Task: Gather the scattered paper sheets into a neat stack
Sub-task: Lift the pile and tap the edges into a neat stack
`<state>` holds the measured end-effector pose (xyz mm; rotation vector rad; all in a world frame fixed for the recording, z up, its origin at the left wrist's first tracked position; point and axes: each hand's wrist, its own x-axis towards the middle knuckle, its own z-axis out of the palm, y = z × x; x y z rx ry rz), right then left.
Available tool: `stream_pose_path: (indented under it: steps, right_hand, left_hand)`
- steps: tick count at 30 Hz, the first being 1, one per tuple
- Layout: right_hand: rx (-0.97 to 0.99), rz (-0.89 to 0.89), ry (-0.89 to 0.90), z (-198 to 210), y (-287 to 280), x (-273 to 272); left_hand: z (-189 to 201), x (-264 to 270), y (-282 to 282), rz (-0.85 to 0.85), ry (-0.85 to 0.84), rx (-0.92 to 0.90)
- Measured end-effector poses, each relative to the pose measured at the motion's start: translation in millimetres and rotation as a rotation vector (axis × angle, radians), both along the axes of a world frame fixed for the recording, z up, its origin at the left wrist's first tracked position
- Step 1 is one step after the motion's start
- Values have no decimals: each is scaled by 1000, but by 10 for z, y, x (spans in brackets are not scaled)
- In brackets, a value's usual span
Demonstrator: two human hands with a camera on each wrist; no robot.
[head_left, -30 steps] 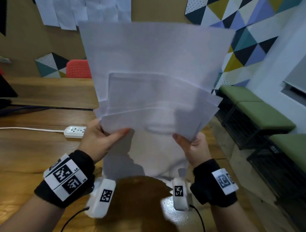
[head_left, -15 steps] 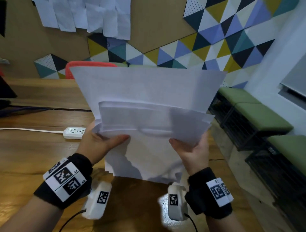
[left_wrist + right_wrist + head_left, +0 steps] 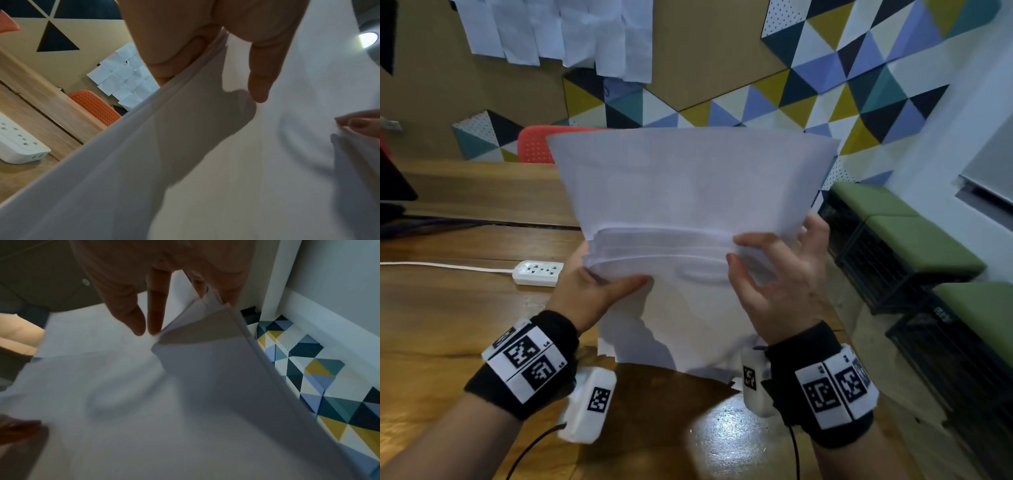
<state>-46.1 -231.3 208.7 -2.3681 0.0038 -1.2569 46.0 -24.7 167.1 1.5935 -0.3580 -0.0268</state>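
Note:
A stack of white paper sheets (image 3: 688,192) stands nearly upright, its lower edge on the wooden table (image 3: 448,308). The sheets' upper edges are stepped, not level. My left hand (image 3: 592,287) grips the stack's left edge, with the thumb on the front and the fingers behind. In the left wrist view the thumb (image 3: 259,73) presses the paper (image 3: 226,178). My right hand (image 3: 777,274) is spread at the right edge. Two straight fingers (image 3: 131,318) touch the front of the sheets (image 3: 144,402), and the other fingers reach behind the edge.
A white power strip (image 3: 537,272) with its cord lies on the table to the left. A red chair (image 3: 537,144) stands behind the table. Green benches (image 3: 914,233) line the right wall. More sheets (image 3: 558,31) hang on the back wall.
The stack has come down from held high to resting on the table, and its sheets have slid closer together. My right hand released its lower-right grip, moved up and spread its fingers.

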Motion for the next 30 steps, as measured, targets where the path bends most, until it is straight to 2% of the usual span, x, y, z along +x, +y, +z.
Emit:
stream_pose_path:
  steps: [2, 4, 7, 11, 14, 19, 25, 30]
  right_hand:
    - [-22, -5, 19, -20, 2, -5]
    - [-10, 11, -49, -8, 5, 15]
    - [31, 25, -167, 154, 2, 42]
    - [-22, 1, -210, 400, -77, 70]
    - [-65, -8, -94, 413, -133, 88]
    - [-108, 55, 83, 150, -151, 75]
    - [-74, 73, -21, 175, -345, 43]
    - [-141, 88, 258, 124, -264, 94]
  left_hand:
    - [-26, 16, -7, 14, 27, 5]
    - [-46, 32, -15, 13, 49, 9]
    - [-47, 50, -12, 21, 60, 10]
    - [-41, 59, -9, -11, 62, -18]
    - [-35, 66, -4, -32, 57, -44]
    - [-34, 54, 10, -93, 42, -65]
    - [-82, 100, -4, -63, 75, -46]
    - [-53, 92, -25, -88, 63, -57]
